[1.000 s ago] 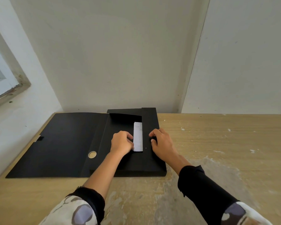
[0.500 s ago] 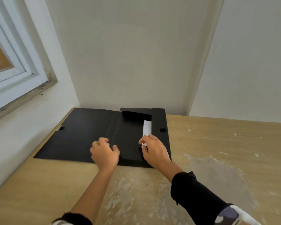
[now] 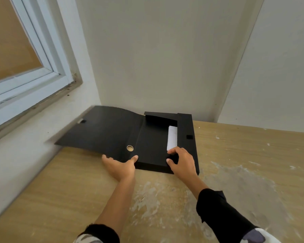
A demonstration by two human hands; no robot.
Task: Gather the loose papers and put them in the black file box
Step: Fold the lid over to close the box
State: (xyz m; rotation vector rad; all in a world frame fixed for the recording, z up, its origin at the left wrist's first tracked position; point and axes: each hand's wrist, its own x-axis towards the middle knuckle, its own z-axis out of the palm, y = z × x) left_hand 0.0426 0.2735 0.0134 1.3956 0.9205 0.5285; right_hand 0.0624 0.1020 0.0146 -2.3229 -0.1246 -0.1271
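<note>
The black file box lies open on the wooden table against the back wall. Its inner flaps are folded over, and a strip of white paper shows in the gap between them. The wide lid spreads to the left, its far part bowed up off the table. My left hand grips the lid's near edge by the round finger hole, thumb on top. My right hand rests on the inner flap just below the paper, fingers curled and apart, holding nothing.
The table has pale paint smears in front of the box. A white wall and a window frame border the left side, close to the lid. The back wall stands right behind the box.
My left hand has left the inner flap, moved left to the lid's near edge and taken hold of it. The lid has begun to rise. My right hand has slid nearer on the flap.
</note>
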